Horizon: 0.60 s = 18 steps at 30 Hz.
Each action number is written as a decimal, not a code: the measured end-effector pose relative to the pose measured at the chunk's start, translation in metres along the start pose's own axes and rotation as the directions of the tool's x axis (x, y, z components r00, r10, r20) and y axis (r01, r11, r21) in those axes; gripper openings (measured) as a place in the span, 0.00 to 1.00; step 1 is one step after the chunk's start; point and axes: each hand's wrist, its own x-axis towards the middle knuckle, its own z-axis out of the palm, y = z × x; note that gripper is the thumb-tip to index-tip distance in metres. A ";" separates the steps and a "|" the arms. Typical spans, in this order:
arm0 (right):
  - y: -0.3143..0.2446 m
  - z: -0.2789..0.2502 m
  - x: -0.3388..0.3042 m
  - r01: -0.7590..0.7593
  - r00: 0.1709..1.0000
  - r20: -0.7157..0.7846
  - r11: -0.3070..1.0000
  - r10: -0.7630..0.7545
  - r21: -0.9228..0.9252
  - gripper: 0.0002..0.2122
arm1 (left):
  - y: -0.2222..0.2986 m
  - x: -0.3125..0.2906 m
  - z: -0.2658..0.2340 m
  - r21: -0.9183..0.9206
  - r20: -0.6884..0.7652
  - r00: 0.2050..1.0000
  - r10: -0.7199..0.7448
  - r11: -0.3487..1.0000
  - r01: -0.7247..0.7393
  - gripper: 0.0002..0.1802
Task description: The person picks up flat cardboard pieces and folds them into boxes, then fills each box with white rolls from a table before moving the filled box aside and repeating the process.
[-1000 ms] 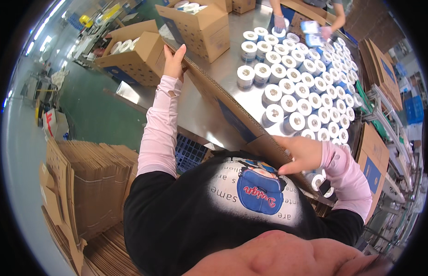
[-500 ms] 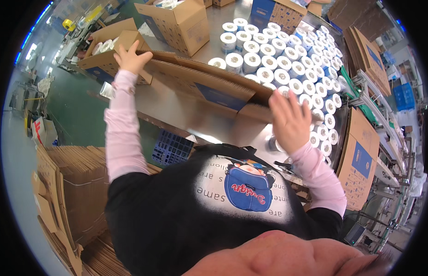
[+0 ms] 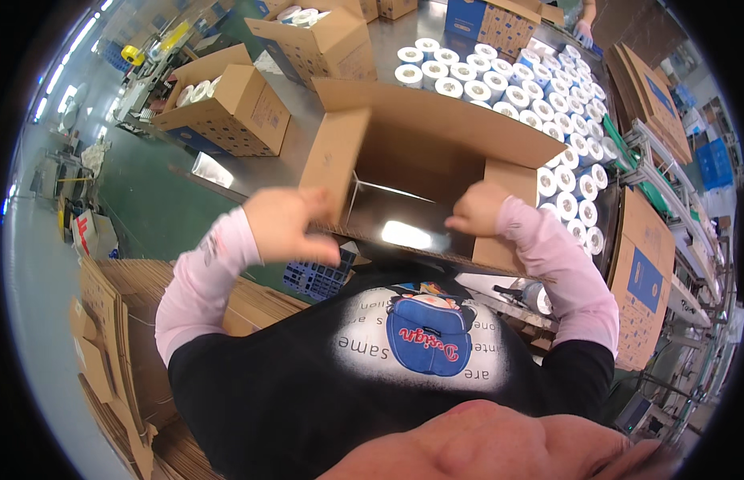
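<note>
Directly before me a cardboard box (image 3: 436, 108) stands squared out with its top flaps spread. Shiny metal shows through its bottom. My left hand (image 3: 288, 228) is at the box's near left corner, thumb held apart from the fingers, whose tips partly hide against the cardboard. At the near right corner my right hand (image 3: 480, 210) is closed, its fingers curled at the box's right flap (image 3: 512, 180); the exact grip is partly hidden. Behind and to the right of the box, many upright white rolls (image 3: 516, 98) in blue-and-white wrap crowd the metal table (image 3: 304, 152).
Another box (image 3: 260, 112) holding rolls stands at the left, with a second filled box (image 3: 336, 48) behind it. A blue-printed box (image 3: 488, 24) is farther back, near another person's gloved hand (image 3: 582, 30). Flattened cartons (image 3: 140, 320) are stacked at my lower left; more cartons (image 3: 640, 272) lean right.
The box has gone from nearly flat to an open rectangle. My left hand came back toward me from the far left; my right hand moved lower and curled at the box's near right corner.
</note>
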 end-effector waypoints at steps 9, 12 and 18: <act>0.077 -0.092 -0.025 -0.260 0.438 -0.899 0.958 0.010 -0.117 0.18 | -0.070 0.119 0.052 0.104 -0.367 0.924 0.105 0.992 -0.071 0.33; 0.025 -0.068 -0.025 -0.530 0.655 -0.580 0.842 0.484 0.105 0.23 | -0.086 0.129 0.071 -0.013 -0.750 0.660 -0.045 0.998 0.053 0.33; -0.020 0.035 -0.059 -0.348 0.834 -0.406 0.927 0.374 0.140 0.32 | -0.148 0.132 0.150 -0.959 -0.284 0.534 -0.796 0.241 -0.152 0.23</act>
